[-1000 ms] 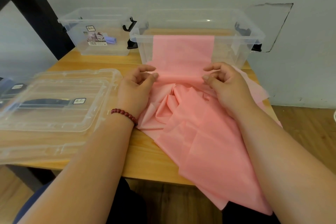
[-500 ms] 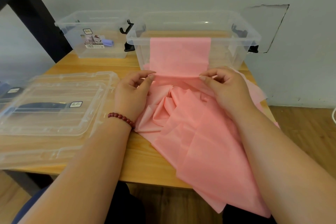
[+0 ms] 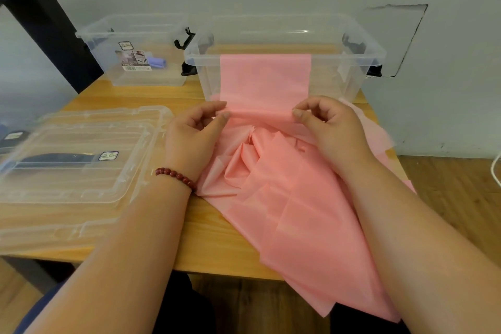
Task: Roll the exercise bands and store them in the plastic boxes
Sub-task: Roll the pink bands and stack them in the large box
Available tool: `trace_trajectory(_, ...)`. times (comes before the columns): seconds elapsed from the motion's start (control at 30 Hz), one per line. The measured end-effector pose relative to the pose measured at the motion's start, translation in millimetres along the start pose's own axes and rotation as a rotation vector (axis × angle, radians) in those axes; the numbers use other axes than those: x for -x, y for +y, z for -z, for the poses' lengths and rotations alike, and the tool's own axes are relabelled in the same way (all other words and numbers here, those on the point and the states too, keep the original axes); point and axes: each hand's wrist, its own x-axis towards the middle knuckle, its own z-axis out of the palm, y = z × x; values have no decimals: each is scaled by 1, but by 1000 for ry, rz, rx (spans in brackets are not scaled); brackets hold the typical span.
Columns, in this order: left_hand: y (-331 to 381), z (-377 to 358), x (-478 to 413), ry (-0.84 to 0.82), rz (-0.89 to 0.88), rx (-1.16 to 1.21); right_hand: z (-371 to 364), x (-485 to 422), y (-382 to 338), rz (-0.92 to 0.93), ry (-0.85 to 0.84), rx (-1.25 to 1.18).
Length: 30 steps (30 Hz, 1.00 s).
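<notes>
Pink exercise band (image 3: 284,198): draped over clear plastic box (image 3: 360,43) rim, bunched on wooden table (image 3: 211,236). Left hand (image 3: 192,138), right hand (image 3: 330,130): fingers curled, pinching its fold.

Our right hand (image 3: 328,127) tightens its pinch on the pink band (image 3: 265,78): the forefinger, lifted a second ago, now meets the thumb. Between it and our left hand (image 3: 192,138) at 9 o'clock, the fold at 12 o'clock of the slack draws straighter and tauter than before.
</notes>
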Motion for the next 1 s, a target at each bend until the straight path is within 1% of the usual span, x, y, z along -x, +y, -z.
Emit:
trace_trajectory(0.13, 0, 0, -1, 12, -3, -37, 1, 1, 2, -34, -28, -12)
trace_trajectory(0.3, 1, -1, 0, 25, -29, -83, 1, 1, -2, 16, 33, 40)
trace_trajectory(0.5, 6, -2, 3, 31, -20, -32, 1, 1, 1, 10, 20, -74)
trace_trajectory(0.6, 3, -1, 1, 41, -1, 4, 2, 1, 0, 3, 32, -77)
trace_trajectory(0.8, 3, 2, 1, 9, 23, 5, 4, 3, -1, -33, -9, -85)
trace_trajectory(0.9, 0, 2, 1, 13, -22, -50, 6, 2, -2, 11, 22, -26)
trace_trajectory(1.0, 0, 0, 0, 68, -146, -177, 5, 0, -2, 100, 51, 71)
